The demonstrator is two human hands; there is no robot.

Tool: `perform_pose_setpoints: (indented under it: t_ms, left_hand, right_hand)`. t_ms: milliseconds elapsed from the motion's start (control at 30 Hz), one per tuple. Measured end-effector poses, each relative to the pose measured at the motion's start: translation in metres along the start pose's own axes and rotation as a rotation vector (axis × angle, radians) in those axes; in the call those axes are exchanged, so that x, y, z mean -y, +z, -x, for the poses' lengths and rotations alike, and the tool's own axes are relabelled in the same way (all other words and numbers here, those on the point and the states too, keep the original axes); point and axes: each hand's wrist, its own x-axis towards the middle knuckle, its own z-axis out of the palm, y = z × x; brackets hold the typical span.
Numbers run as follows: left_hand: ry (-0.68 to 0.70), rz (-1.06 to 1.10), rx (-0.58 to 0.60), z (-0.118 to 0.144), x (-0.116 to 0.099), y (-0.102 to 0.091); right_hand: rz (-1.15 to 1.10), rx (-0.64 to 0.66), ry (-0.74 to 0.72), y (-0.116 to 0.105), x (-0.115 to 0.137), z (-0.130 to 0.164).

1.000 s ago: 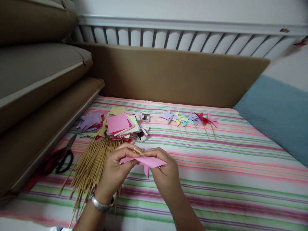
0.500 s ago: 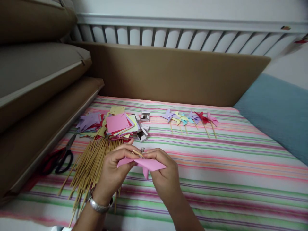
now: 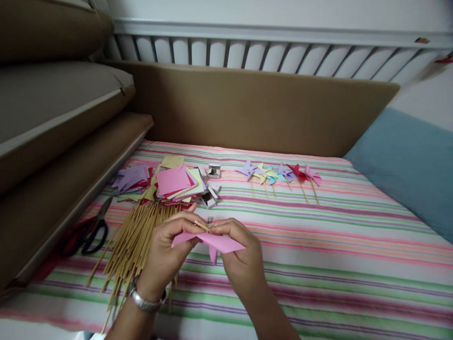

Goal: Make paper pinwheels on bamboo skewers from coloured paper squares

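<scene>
A pink paper pinwheel (image 3: 221, 243) is held between my two hands above the striped cloth. My left hand (image 3: 173, 245) pinches its left side and steadies a short visible length of wooden stick (image 3: 202, 226) behind the paper. With thumb and fingers closed, my right hand (image 3: 240, 248) grips the right side, its fingertips at the stick's end. Where stick and paper meet is hidden by my fingers. Just beyond the fingertips lie small metal pieces (image 3: 210, 219), too small to make out.
Wooden sticks (image 3: 130, 250) and black-handled scissors (image 3: 95, 229) lie at left. Behind them are coloured paper squares (image 3: 173, 181) and small white boxes (image 3: 214, 171). Several pinwheels (image 3: 299, 173) rest in a row at back right. Brown cushions (image 3: 71, 156) line the left side.
Almost nothing differs. Both hands keep their hold on the pink pinwheel and the stick, with only a very slight shift of the paper.
</scene>
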Motion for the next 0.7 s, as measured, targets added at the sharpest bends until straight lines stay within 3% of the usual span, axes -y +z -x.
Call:
perform_pose_setpoints:
  t_ms: [700]
  left_hand:
    - [-0.012,-0.010,0.004,-0.0030,-0.0028,-0.0017]
  right_hand:
    - [-0.007,0.015,-0.027,0.0011,-0.0011,0.0031]
